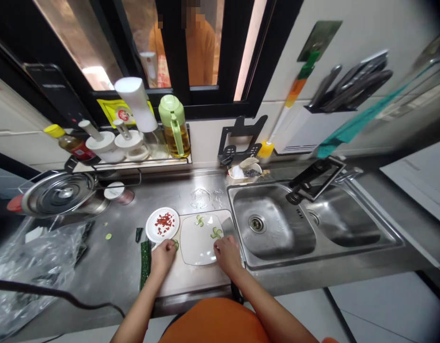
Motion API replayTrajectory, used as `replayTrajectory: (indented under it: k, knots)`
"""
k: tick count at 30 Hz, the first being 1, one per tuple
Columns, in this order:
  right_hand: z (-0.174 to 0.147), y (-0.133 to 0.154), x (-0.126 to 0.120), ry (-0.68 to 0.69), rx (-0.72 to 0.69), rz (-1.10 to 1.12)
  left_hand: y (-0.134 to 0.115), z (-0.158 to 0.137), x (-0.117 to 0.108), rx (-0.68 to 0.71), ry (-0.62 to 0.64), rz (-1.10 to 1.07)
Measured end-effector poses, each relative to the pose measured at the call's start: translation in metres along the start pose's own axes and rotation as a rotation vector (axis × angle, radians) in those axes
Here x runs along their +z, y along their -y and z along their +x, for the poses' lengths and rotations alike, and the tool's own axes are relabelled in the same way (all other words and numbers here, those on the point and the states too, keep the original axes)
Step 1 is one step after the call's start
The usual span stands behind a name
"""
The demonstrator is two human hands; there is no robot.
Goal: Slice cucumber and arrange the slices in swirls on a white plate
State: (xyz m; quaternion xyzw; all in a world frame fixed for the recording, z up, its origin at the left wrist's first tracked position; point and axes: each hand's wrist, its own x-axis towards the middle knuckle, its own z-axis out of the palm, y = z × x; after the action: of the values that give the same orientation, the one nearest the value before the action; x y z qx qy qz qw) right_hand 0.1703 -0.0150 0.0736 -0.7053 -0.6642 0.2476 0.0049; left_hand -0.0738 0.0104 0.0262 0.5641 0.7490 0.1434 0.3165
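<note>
My left hand (163, 259) has its fingertips pinched on green cucumber slices (175, 244) at the left edge of a square white plate (198, 250). Over that plate's right side is my right hand (227, 255), its fingers curled together; what they hold, if anything, is hidden. Just above it lies a pinwheel of cucumber slices (216, 233), and a second cluster of slices (199, 220) sits near the plate's top edge. The plate rests on a pale cutting board (195, 281). Left of my left hand lie a cucumber (145, 264) and a short cucumber piece (138, 234).
A round white plate (149, 223) with small red pieces adjoins the square plate. To the right is a double sink (273, 224). A lidded pot (63, 193) and plastic bags (45, 276) stand left; a condiment shelf (145, 164) runs behind. A dark knife handle (236, 291) shows at the front edge.
</note>
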Motion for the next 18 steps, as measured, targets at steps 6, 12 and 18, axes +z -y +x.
replayTrajectory:
  k: [6,12,18]
  knots:
    - [0.001,0.0,0.0,0.011,0.002,0.001,0.0,0.002,-0.001,-0.041,0.011,-0.04]
    - [0.002,0.0,0.002,0.018,-0.005,0.023,0.005,0.001,-0.007,-0.099,0.045,-0.132]
    - [0.004,0.01,0.004,0.006,-0.056,0.18,-0.015,-0.008,-0.009,-0.062,0.107,-0.382]
